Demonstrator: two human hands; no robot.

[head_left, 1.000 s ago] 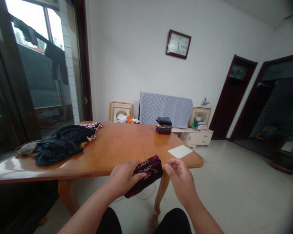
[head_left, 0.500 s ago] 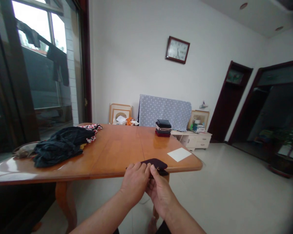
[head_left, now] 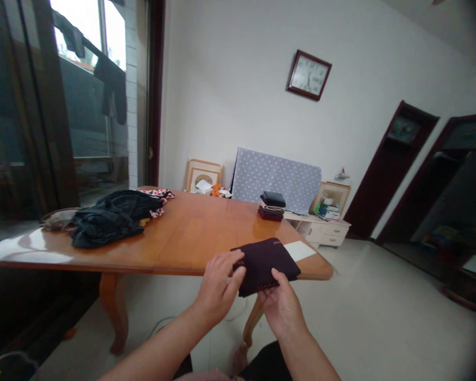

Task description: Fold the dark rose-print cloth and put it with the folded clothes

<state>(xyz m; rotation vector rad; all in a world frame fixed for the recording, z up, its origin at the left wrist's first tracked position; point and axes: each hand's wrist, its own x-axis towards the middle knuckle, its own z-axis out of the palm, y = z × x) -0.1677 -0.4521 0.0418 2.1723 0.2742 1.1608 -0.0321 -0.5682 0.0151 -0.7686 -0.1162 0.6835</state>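
A dark, folded garment (head_left: 266,264) with small lettering is held flat above the table's near edge. My right hand (head_left: 283,307) grips its near side, thumb on top and fingers underneath. At its left edge, my left hand (head_left: 218,283) rests with fingers and thumb apart, the fingertips touching the cloth. A white sheet (head_left: 300,251) lies on the wooden table (head_left: 206,222) just beyond, partly covered from view by the garment. Farther back stands a neat stack of folded clothes (head_left: 272,205), dark on top with a red piece at the bottom.
A loose heap of dark clothes (head_left: 109,218) lies on the table's left, with a red-and-white patterned piece (head_left: 156,196) behind it. A low white cabinet (head_left: 327,233) and a dotted grey cover (head_left: 275,177) stand beyond the table.
The garment, narrow between both hands before, now shows its broad flat face. My hands have moved apart, the left loosening its closed grasp. The view has turned slightly left and tilted.
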